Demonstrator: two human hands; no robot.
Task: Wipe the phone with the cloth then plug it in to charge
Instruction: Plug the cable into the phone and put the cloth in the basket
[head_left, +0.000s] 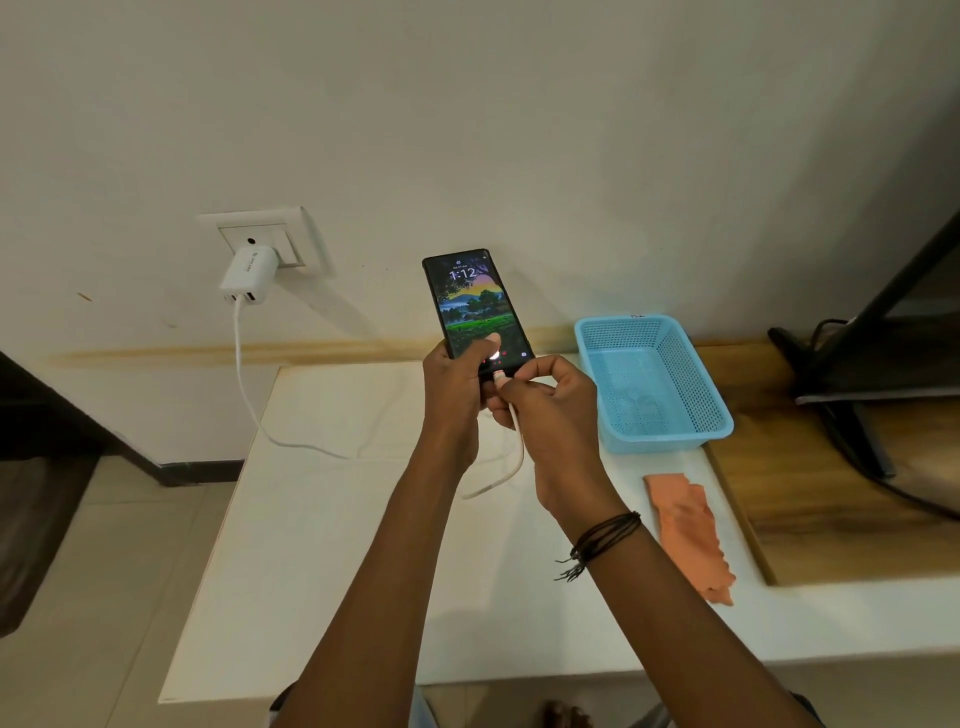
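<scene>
My left hand (457, 387) holds a black phone (470, 301) upright above the white table (322, 545), thumb resting on the lit lock screen. My right hand (550, 410) pinches the plug end of a white charging cable (517, 447) against the phone's bottom edge. The cable runs across the table and up to a white charger (248, 274) in the wall socket (265, 236). An orange cloth (688, 530) lies crumpled on the table to the right of my right forearm.
A light blue plastic basket (711, 410) stands at the table's far right. Beyond it is a wooden surface (831, 499) with a dark stand (852, 364) and black cables. Tiled floor lies to the left.
</scene>
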